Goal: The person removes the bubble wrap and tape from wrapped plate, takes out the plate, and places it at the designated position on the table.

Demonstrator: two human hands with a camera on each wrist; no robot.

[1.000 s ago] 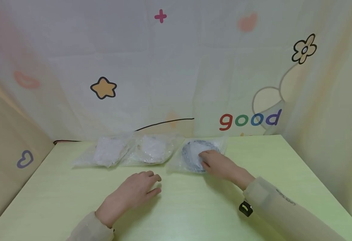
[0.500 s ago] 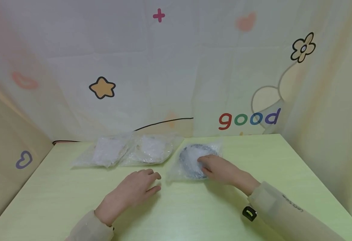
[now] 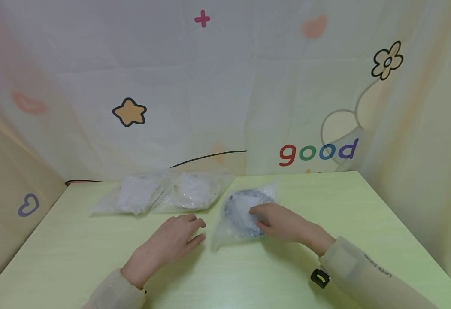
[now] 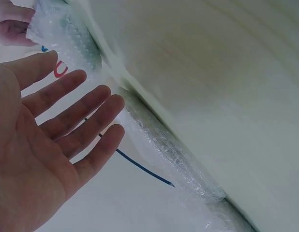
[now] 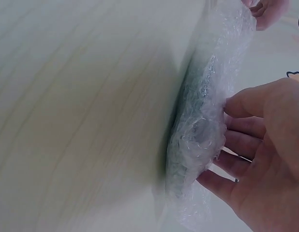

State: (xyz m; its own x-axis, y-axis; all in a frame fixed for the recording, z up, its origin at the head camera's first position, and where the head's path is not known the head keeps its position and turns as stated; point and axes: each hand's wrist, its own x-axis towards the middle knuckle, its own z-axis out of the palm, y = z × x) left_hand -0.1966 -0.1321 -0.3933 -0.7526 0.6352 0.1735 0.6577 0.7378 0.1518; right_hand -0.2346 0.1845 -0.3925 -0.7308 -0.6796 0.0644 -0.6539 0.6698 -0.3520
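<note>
A bubble-wrapped package [image 3: 236, 227] lies on the table, with a round dark blue-grey rim showing through the wrap. My right hand [image 3: 281, 222] reaches over it from the right, fingertips resting on its top. In the right wrist view the thumb and fingers [image 5: 236, 166] stand spread apart on the bubble wrap. My left hand [image 3: 167, 240] hovers left of this package, fingers loosely spread; its palm [image 4: 36, 159] holds nothing. Further back, two more bubble-wrapped packages lie side by side: one in the middle [image 3: 195, 189], one to the left [image 3: 136, 195]. Their contents are hard to make out.
The pale green table [image 3: 225, 283] spreads out in front of the packages. A printed curtain [image 3: 210, 86] hangs directly behind its back edge and along both sides. A small dark device [image 3: 320, 278] sits at the right cuff.
My right hand has drawn the right-hand package toward the front and slightly left, turning it a little. The left hand and the other two packages have stayed put.
</note>
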